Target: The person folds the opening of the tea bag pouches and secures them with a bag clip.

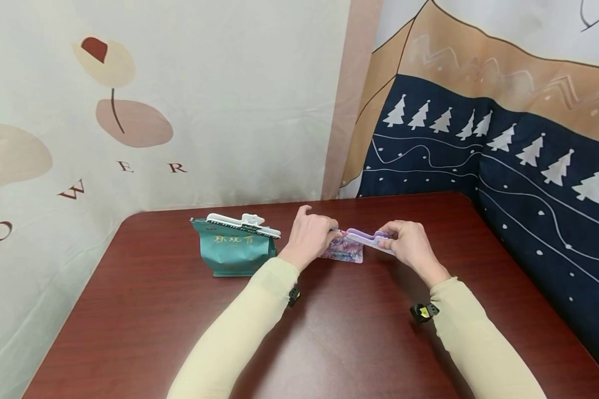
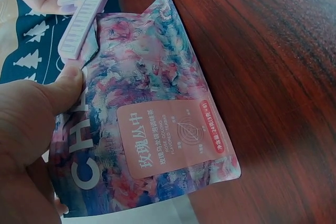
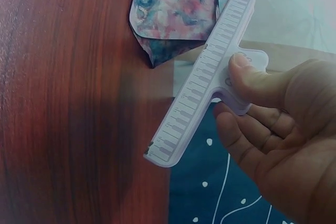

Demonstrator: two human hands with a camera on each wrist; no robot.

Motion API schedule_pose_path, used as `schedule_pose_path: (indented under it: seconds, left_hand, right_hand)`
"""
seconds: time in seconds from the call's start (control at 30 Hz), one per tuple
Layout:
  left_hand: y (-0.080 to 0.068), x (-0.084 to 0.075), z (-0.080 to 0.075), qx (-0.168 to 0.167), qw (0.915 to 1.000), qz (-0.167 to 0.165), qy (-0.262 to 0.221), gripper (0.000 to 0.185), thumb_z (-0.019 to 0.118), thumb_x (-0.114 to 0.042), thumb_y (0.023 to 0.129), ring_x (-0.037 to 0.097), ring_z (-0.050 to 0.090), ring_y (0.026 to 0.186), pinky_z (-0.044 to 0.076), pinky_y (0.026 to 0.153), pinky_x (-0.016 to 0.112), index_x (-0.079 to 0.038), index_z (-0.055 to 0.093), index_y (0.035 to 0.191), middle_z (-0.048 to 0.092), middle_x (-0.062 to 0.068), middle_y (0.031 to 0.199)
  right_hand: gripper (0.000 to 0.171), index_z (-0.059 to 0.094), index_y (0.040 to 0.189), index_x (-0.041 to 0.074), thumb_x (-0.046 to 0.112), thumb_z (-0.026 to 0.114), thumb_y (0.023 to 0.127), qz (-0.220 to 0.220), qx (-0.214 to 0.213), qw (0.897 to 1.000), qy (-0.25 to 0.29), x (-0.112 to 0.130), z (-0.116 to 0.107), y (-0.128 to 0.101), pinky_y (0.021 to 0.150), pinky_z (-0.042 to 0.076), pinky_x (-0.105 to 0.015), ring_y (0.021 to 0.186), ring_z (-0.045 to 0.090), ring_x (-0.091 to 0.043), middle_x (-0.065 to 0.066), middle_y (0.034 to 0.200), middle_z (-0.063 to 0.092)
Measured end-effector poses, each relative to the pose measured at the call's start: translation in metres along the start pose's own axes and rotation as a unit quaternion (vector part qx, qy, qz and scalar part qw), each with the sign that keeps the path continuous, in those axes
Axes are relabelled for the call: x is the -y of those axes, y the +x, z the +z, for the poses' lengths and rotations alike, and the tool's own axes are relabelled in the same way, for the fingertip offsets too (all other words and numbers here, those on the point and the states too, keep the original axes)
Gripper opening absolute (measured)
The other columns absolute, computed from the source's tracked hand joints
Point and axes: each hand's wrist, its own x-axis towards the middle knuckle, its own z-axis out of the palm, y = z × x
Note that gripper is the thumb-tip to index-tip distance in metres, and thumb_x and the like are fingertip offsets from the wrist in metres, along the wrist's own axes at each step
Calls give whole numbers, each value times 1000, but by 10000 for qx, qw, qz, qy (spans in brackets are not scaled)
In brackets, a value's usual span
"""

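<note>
A tea pouch (image 1: 346, 254) with a pink and blue painted pattern is in front of my hands. My left hand (image 1: 309, 233) grips its top edge, thumb on the near face in the left wrist view, beside the large white letters. The pouch's printed pink label (image 2: 163, 140) faces that camera. My right hand (image 1: 411, 243) pinches the handle tabs of a pale purple sealing clip (image 3: 202, 85) with a piano-key pattern. One end of the clip's long bar overlaps the pouch's folded top corner, close to the left thumb (image 2: 71, 80).
A teal pouch (image 1: 234, 252) stands upright on the table to the left, a white clip (image 1: 242, 223) across its top. The dark red wooden table (image 1: 339, 338) ends against a pale curtain (image 1: 249, 111) at the back and a navy tree-patterned cloth (image 1: 554, 205) on the right.
</note>
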Motion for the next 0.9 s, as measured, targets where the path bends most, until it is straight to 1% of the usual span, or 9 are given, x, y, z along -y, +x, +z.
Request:
schedule_pose_path:
  seconds: [0.1,0.23,0.33,0.43,0.53,0.63,0.73,0.9]
  left_hand:
    - [1,-1,0,23,9999,-85,-56,19,73,-40,96,12,72,76,35,114,51,-24,82,94,78,-6,82]
    - [1,-2,-1,135,9997,-190,-113,21,73,-41,95,12,73,79,35,115,51,-23,83,99,79,-6,86]
    - [1,-2,-3,239,9994,-191,-150,23,73,-42,96,12,73,82,34,115,52,-23,83,102,79,-5,89]
    - [1,-1,-6,415,9989,-149,-167,24,69,-41,99,12,73,86,32,115,54,-22,82,105,79,-6,93]
    - [0,0,-9,647,9977,-120,-187,24,65,-37,102,13,73,93,31,116,56,-22,81,111,79,-5,101]
    - [0,0,-11,796,9965,-142,-229,23,63,-31,102,14,73,99,30,116,56,-22,80,115,79,-4,108]
    - [0,0,-13,806,9963,-180,-226,23,64,-30,102,15,73,100,31,116,54,-23,80,116,79,-4,109]
    - [0,-1,-13,674,9973,-242,-186,21,66,-30,102,14,74,98,32,116,52,-25,82,114,79,-5,107]
  right_hand:
    - [16,81,99,4,4,84,84,-31,-38,10000,56,0,2,0,69,49,-36,81,62,-29,-16,96,76]
    - [17,80,101,4,4,84,84,-25,-52,9999,123,0,4,0,68,49,-35,81,62,-29,-16,96,76]
    - [17,80,101,4,4,84,84,15,-53,9999,150,0,5,0,68,49,-35,83,62,-29,-16,98,76]
    - [17,80,102,4,4,84,85,17,-41,9999,160,-1,6,1,69,49,-35,83,62,-30,-17,99,76]
    - [17,80,101,4,4,84,84,-13,-51,9999,157,0,6,1,68,49,-34,82,62,-29,-17,98,76]
    - [17,80,101,4,4,84,84,-19,-57,9999,161,0,6,0,67,49,-34,81,62,-28,-16,97,76]
    - [17,80,101,4,3,84,84,10,-61,9998,192,0,6,0,68,50,-34,82,61,-28,-16,98,76]
    - [17,80,101,4,3,83,85,21,-138,9996,229,2,8,-2,70,51,-35,84,62,-30,-17,99,76]
